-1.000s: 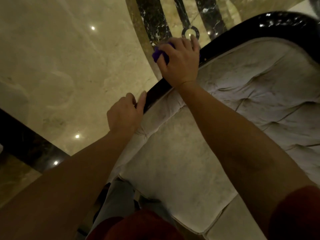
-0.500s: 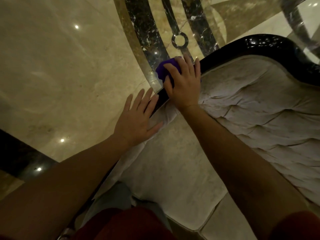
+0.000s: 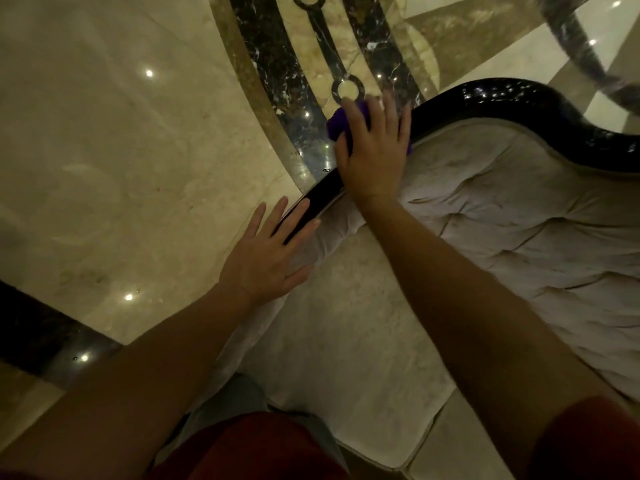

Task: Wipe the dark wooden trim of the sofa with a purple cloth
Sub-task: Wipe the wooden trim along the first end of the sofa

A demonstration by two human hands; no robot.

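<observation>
No writing is readable as the right hand (image 3: 374, 150), fingers straight, presses the purple cloth (image 3: 337, 124) onto the sofa's dark trim (image 3: 502, 98) along its curved top edge, while the left hand (image 3: 266, 252) lies flat, fingers spread, lower on the trim beside the bare marble floor (image 3: 121, 150).

Glossy dark wooden trim (image 3: 512, 98) catches pinpoint reflections beyond the fingers (image 3: 381, 112); under them, a soft matt purple cloth (image 3: 337, 126). Beside them, tufted velvety upholstery (image 3: 502, 220), creased and dull. Polished marble floor (image 3: 121, 150) gleams.
</observation>
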